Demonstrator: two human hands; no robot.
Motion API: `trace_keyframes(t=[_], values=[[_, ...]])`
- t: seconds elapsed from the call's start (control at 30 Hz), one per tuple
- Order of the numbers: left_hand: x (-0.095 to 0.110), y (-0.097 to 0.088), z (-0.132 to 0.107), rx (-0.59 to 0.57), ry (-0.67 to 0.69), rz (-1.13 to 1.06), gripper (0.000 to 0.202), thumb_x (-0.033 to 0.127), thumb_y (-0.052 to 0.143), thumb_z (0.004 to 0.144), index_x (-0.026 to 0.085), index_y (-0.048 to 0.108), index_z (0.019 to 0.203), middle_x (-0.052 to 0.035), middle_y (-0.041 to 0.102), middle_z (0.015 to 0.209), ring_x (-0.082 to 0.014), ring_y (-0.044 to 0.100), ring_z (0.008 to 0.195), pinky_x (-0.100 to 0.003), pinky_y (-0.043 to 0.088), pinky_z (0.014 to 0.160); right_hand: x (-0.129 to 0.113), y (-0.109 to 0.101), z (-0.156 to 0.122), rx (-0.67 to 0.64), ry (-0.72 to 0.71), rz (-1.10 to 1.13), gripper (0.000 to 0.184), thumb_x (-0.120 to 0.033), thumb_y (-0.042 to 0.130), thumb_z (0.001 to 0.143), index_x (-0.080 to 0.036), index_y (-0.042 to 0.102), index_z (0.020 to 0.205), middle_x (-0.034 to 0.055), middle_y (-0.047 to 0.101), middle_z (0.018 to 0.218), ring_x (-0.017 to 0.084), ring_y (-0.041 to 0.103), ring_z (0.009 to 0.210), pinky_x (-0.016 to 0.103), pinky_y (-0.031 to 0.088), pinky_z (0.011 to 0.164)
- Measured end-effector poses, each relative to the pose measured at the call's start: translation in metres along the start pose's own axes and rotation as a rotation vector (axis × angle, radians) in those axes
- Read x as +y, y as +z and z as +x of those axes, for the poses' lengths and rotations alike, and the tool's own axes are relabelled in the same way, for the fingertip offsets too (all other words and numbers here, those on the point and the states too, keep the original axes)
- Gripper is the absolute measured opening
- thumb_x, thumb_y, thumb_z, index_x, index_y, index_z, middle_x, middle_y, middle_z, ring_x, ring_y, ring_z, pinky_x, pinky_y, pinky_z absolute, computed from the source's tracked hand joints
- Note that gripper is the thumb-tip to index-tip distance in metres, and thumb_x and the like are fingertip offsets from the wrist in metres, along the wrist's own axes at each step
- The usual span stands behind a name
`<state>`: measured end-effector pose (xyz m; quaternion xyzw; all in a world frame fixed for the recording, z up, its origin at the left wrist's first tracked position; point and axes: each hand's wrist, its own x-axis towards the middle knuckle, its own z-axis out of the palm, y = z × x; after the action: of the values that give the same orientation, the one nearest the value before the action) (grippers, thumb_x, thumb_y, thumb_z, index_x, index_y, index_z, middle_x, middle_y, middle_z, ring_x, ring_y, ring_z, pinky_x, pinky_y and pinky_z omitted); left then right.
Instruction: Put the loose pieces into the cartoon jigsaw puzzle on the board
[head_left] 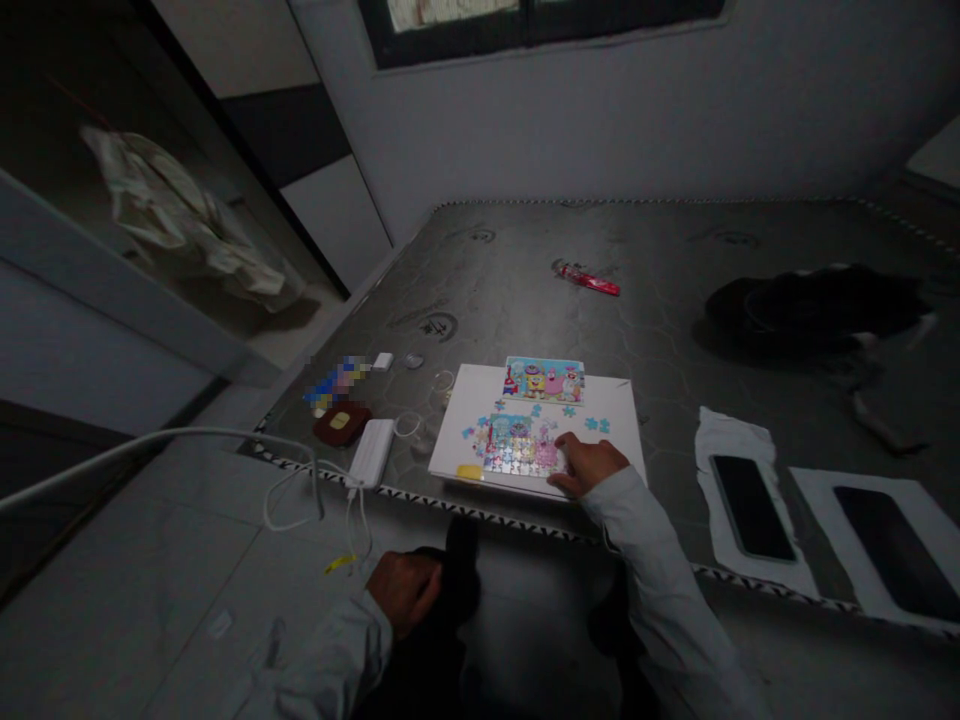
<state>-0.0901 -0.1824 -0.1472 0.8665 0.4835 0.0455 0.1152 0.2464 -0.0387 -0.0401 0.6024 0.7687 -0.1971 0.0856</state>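
A partly joined jigsaw puzzle [517, 452] with cartoon figures lies on a white box [450, 440] at the table's near edge. My right hand [589, 463] grips the puzzle's right edge, thumb near the lower corner and index finger higher up. Any single piece under those fingertips is hidden. Loose blue puzzle pieces [598, 425] lie above and to the left of the puzzle. Behind them is a picture card [544, 381] with similar cartoon figures. My left hand [405, 592] rests on my leg below the table edge, fingers curled in, apparently holding nothing.
Left of the box are a white power bank [372, 452] with a cable, a brown case [342, 425] and clear round lids [414, 360]. Two phones [752, 507] lie on white sheets at right. A red packet [589, 280] and a dark bag-like bundle [810, 312] lie farther back.
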Motion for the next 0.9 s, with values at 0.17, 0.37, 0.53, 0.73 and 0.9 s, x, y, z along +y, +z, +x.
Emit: trace_keyframes(t=[0.17, 0.37, 0.53, 0.73, 0.9], values=[[-0.0006, -0.0008, 0.0004, 0.003, 0.005, 0.004, 0.044, 0.027, 0.032, 0.097, 0.019, 0.056, 0.060, -0.0018, 0.058, 0.054, -0.0123, 0.052, 0.050, -0.030, 0.025, 0.054, 0.0011, -0.0006, 0.0000, -0.007, -0.005, -0.002, 0.047, -0.042, 0.065, 0.084, -0.020, 0.053, 0.124, 0.0081, 0.075, 0.094, 0.027, 0.069, 0.096, 0.039, 0.039, 0.089], [-0.0006, -0.0024, 0.0007, -0.003, 0.013, 0.004, 0.042, 0.027, 0.034, 0.097, 0.019, 0.055, 0.061, -0.0014, 0.057, 0.054, -0.0123, 0.051, 0.050, -0.030, 0.024, 0.053, 0.0002, 0.0017, 0.0021, 0.003, -0.003, 0.000, 0.048, -0.045, 0.063, 0.085, -0.020, 0.053, 0.125, 0.0087, 0.075, 0.095, 0.027, 0.068, 0.094, 0.040, 0.039, 0.090], [-0.0010, -0.0010, 0.0011, 0.002, 0.017, 0.003, 0.042, 0.025, 0.034, 0.096, 0.019, 0.056, 0.061, -0.0016, 0.059, 0.055, -0.0121, 0.053, 0.051, -0.030, 0.025, 0.054, -0.0029, 0.0019, 0.0022, 0.012, 0.002, 0.001, 0.049, -0.045, 0.065, 0.084, -0.021, 0.054, 0.124, 0.0083, 0.075, 0.092, 0.027, 0.069, 0.093, 0.039, 0.039, 0.088], [0.0000, -0.0015, 0.0016, 0.006, 0.015, -0.002, 0.044, 0.026, 0.033, 0.097, 0.019, 0.057, 0.061, -0.0017, 0.061, 0.056, -0.0115, 0.053, 0.050, -0.029, 0.026, 0.054, -0.0063, 0.0014, 0.0015, 0.019, 0.010, -0.003, 0.049, -0.045, 0.065, 0.084, -0.021, 0.055, 0.125, 0.0083, 0.075, 0.092, 0.027, 0.068, 0.095, 0.038, 0.038, 0.088], [0.0004, -0.0029, 0.0013, 0.002, 0.013, -0.004, 0.044, 0.026, 0.033, 0.097, 0.019, 0.057, 0.061, -0.0014, 0.062, 0.056, -0.0114, 0.054, 0.051, -0.029, 0.027, 0.054, -0.0077, 0.0007, 0.0015, 0.020, 0.014, -0.009, 0.050, -0.047, 0.064, 0.084, -0.021, 0.055, 0.125, 0.0086, 0.075, 0.090, 0.028, 0.068, 0.096, 0.038, 0.037, 0.088]])
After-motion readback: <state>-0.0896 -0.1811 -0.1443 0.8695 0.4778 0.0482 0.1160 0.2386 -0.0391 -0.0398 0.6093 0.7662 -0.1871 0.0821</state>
